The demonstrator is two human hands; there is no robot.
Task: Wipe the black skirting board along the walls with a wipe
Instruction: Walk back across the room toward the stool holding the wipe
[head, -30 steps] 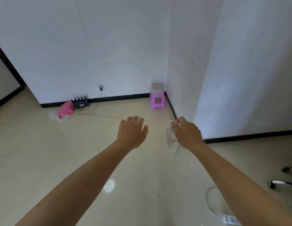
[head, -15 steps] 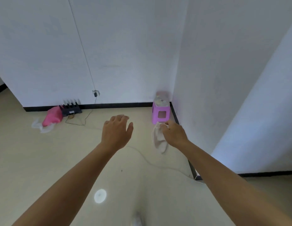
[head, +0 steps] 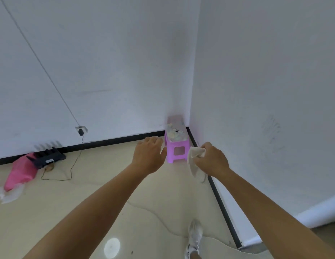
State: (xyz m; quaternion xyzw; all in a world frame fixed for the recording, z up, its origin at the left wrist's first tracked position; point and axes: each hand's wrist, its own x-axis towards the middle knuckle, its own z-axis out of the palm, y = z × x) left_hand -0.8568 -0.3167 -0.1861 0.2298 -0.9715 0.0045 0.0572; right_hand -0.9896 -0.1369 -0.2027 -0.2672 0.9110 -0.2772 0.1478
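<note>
The right hand [head: 211, 160] is closed in a pinching grip on a crumpled white cloth wipe [head: 194, 162], which hangs down from the fingers above the floor. The left hand [head: 148, 156] is open and empty, fingers spread loosely, held in the air at about the same height and well apart from the wipe. Just below and to the right of the right hand runs the narrow black skirting board [head: 221, 206] at the foot of the white right-hand wall [head: 265, 90]; its long axis leads from near the person's white shoe [head: 195, 235] away to the room's corner, where it meets a second black strip along the far wall. The right hand is clearly the nearer one to this board, so the wipe need only drop down and rightward to touch it. A small pink plastic stool [head: 177, 147] stands in that corner, beside both strips. Farther left on the pale glossy floor [head: 88, 202] lie a pink bag [head: 20, 173] and a black router [head: 47, 157].
</note>
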